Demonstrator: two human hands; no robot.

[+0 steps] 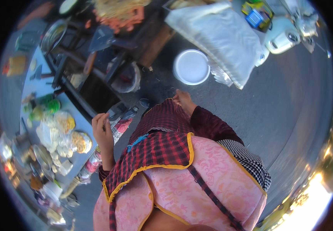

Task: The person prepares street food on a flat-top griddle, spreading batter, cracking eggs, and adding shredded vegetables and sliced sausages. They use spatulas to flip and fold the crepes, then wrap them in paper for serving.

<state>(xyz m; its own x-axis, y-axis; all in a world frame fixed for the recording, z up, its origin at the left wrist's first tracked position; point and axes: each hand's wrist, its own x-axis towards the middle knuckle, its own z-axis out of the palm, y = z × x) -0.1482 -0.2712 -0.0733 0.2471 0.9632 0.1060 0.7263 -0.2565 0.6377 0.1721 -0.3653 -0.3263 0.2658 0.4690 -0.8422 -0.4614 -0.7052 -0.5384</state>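
Observation:
My left hand [102,130] is raised beside the edge of a pale blue table [81,108], its fingers loosely bent, with nothing seen in them. A clear container of light-coloured food [81,142] stands on the table just left of that hand. Low in front of my body, my right hand [184,100] is at the edge of a red-and-black checked apron [166,150]. Its fingers are curled, and whether they pinch the cloth cannot be told. Ahead of it on the ground stands a round white bucket or lidded tub [192,67].
A dark frame [78,95] stands ahead left, near a plastic-lined bucket [129,78]. A broad metal scraper [101,37] lies above it. A large white sack [212,37] and a parked scooter [283,39] are ahead right. Green-capped bottles [53,106] crowd the table. Another person's arm [36,14] shows far left.

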